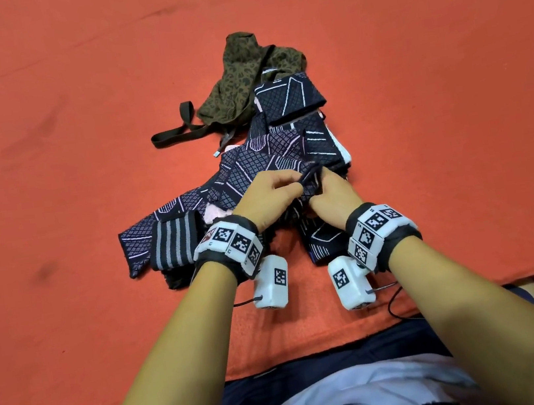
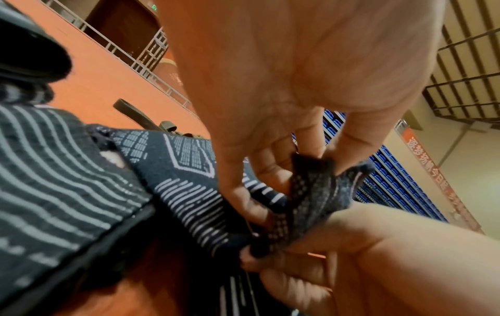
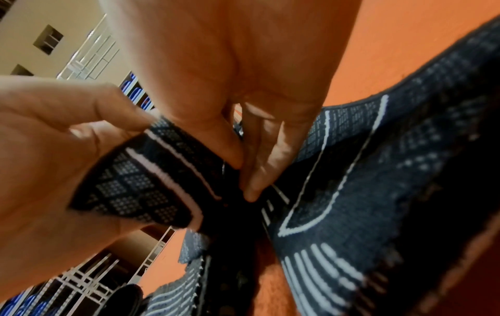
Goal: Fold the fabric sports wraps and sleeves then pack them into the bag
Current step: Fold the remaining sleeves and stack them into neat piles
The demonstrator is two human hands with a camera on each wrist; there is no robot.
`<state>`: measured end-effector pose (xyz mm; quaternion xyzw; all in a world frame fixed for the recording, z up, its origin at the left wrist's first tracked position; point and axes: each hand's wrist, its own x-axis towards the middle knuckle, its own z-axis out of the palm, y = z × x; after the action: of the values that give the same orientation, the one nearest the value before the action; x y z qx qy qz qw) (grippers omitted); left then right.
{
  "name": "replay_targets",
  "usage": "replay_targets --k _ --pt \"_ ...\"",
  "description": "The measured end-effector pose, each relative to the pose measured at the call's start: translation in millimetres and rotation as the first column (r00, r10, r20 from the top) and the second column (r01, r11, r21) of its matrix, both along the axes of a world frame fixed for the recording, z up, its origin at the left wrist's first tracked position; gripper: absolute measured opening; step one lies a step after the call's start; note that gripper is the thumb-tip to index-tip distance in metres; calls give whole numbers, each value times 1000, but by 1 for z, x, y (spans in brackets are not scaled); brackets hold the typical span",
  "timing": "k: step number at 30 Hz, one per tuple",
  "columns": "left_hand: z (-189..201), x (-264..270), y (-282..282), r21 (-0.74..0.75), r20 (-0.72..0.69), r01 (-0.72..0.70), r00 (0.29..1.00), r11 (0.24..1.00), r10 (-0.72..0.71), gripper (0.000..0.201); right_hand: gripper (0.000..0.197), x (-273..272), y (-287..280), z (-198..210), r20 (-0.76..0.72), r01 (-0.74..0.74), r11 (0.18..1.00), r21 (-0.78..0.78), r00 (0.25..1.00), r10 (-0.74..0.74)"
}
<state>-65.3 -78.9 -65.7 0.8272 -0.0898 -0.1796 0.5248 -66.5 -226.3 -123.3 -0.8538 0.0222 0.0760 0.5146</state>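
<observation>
the navy patterned sleeve (image 1: 308, 184) is pinched between both hands just above the heap of wraps, near the front edge of the red mat (image 1: 74, 127). the left hand (image 1: 266, 197) curls its fingers (image 2: 270, 171) round one end of the sleeve's edge, thumb pressing the cloth against them. the right hand (image 1: 330, 193) pinches the other end between thumb and fingertips (image 3: 251, 192), its fingers pressed close together. the 2 hands are touching or almost touching over the cloth; the rest of the sleeve hangs down into the heap.

the heap (image 1: 253, 169) lies in the middle of the mat, running from the front edge toward the centre. it holds several navy pieces with white lines and diamond grids, overlapping so that an exact count cannot be told; at least 4 show apart. 1 folded navy piece (image 1: 288, 98) sits on top at the far end of the heap. 1 dark wrap with grey stripes (image 1: 175, 247) lies at the heap's left front corner, just beside the left wrist.

1 olive leopard-print bag (image 1: 240, 81) lies slumped behind the heap, touching it, its dark strap (image 1: 179, 132) looped out to the left on the mat.

each wrist wears 1 band with black-and-white markers (image 1: 230, 242) and 1 white camera box (image 1: 270, 281).
</observation>
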Motion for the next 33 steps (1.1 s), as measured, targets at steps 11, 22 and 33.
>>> replay_targets --k 11,22,33 --pt "-35 6 23 133 67 -224 974 965 217 18 8 -9 -7 -9 -22 -22 988 153 999 26" --pt "-41 19 42 173 102 -347 937 922 333 20 42 -10 5 3 -53 -116 970 214 990 130" --pt "-50 20 50 201 131 -369 928 907 349 16 23 -8 9 -1 -72 5 968 252 997 13"
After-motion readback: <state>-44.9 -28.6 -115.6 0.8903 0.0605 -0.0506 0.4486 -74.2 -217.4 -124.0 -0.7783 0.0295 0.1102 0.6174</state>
